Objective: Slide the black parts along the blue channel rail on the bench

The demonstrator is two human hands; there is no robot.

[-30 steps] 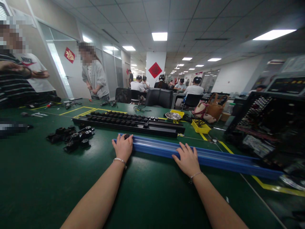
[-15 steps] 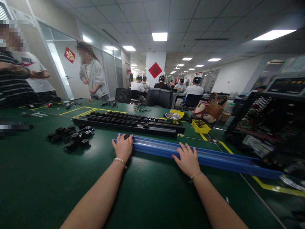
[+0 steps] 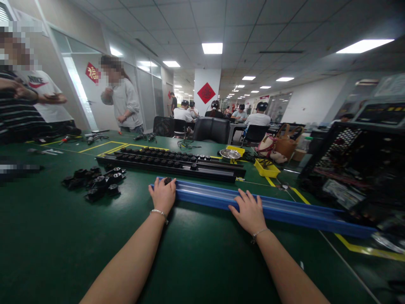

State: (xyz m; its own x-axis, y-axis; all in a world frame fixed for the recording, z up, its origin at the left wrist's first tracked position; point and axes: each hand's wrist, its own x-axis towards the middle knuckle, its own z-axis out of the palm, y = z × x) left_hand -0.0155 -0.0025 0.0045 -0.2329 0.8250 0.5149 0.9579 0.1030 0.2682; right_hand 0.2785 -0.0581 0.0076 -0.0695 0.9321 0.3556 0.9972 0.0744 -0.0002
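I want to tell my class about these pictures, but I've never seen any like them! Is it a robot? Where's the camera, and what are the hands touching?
No robot here, just a person's two bare hands. Every picture comes from one camera worn on that person's head, looking forward and down. The left hand is at one end of a long blue rail, its fingers by a small black knob; I can't tell if it's gripping it. The right hand rests farther along the rail, fingers spread. On the green table there are also black rails with rows of black pieces, a loose pile of black parts, a shiny dish and a yellow box.
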